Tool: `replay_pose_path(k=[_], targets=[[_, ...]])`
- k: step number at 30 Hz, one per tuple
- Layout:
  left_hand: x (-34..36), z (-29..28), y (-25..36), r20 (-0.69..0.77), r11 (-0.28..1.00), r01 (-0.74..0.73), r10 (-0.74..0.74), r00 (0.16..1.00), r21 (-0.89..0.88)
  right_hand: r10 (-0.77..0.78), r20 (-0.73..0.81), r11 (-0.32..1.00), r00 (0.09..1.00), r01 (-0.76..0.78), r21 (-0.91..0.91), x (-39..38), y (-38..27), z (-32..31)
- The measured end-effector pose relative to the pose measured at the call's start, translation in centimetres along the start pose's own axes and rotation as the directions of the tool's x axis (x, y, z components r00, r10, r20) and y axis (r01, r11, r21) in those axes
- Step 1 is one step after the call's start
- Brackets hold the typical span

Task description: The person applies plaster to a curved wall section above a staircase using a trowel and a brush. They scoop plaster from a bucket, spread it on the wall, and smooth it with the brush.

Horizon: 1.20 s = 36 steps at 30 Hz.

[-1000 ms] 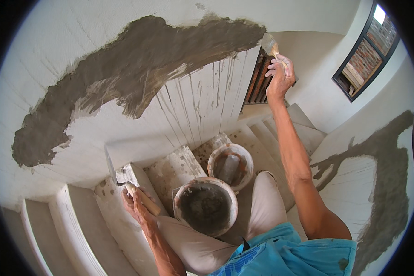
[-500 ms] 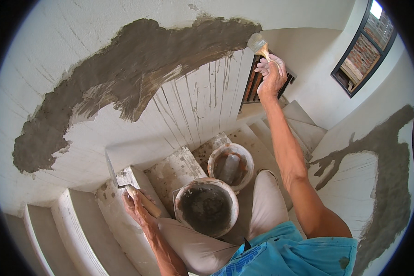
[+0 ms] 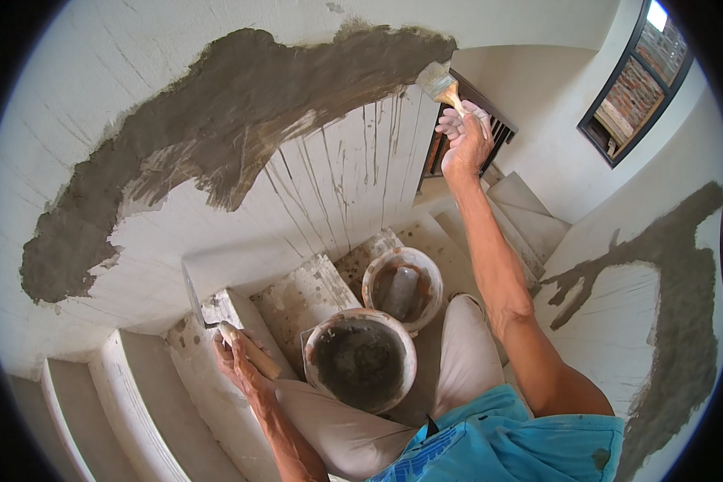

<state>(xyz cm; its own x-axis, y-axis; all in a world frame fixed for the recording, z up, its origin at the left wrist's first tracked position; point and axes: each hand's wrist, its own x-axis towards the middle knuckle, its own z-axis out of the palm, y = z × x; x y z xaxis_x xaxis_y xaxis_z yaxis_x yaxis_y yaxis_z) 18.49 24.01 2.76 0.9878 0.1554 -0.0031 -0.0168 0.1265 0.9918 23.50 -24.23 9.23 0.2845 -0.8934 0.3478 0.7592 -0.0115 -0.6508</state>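
Note:
My right hand (image 3: 467, 140) is closed round the wooden handle of a flat paintbrush (image 3: 439, 83). The bristles meet the right end of a wet grey mortar patch (image 3: 241, 104) on the white wall, by the wall's edge. Low on the left, my left hand (image 3: 241, 365) grips the wooden handle of a trowel (image 3: 251, 352), whose thin blade is seen nearly edge-on close to the wall. Between my knees stands a bucket (image 3: 360, 361) with dark grey mortar in it. Just beyond it is a second bucket (image 3: 402, 289) holding murky water and a grey cylindrical object.
Stairs (image 3: 136, 386) descend or rise at the lower left, with more steps (image 3: 530, 205) at the far right. A dark-framed window (image 3: 639, 88) is at the upper right. Another grey mortar patch (image 3: 683, 297) covers part of the right wall. A dark railing (image 3: 498, 140) shows behind my right hand.
My right hand has moved the paintbrush slightly left and down along the patch's right end. My left hand and the trowel have stayed in place.

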Motion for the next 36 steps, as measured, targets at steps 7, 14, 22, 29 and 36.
replay_pose_path(k=[7, 14, 22, 29, 36], targets=[[-0.1, 0.0, 0.2, -0.006, 1.0, 0.018, -0.018, 1.0, 0.01, -0.153, 0.039, 0.985, 0.987, 0.156, -0.078, 1.1, -1.3, -1.1], [0.1, -0.1, -0.3, 0.022, 1.0, 0.019, -0.019, 1.0, -0.005, -0.194, 0.335, 0.919, 0.922, 0.29, -0.266, -0.7, -0.1, 0.1], [-0.1, -0.2, 0.1, -0.017, 0.999, 0.018, -0.018, 1.0, 0.034, -0.269, 0.419, 0.865, 0.867, 0.409, -0.292, -3.8, -1.7, 0.5], [0.1, 0.1, 0.0, 0.0, 1.0, -0.015, 0.015, 1.0, -0.014, -0.226, 0.534, 0.748, 0.815, 0.496, -0.441, -5.3, 0.2, 1.5], [-0.3, 0.2, 0.6, -0.049, 0.999, -0.02, 0.022, 0.999, 0.046, -0.24, 0.535, 0.843, 0.81, 0.447, -0.3, -8.5, -1.4, 1.8]])
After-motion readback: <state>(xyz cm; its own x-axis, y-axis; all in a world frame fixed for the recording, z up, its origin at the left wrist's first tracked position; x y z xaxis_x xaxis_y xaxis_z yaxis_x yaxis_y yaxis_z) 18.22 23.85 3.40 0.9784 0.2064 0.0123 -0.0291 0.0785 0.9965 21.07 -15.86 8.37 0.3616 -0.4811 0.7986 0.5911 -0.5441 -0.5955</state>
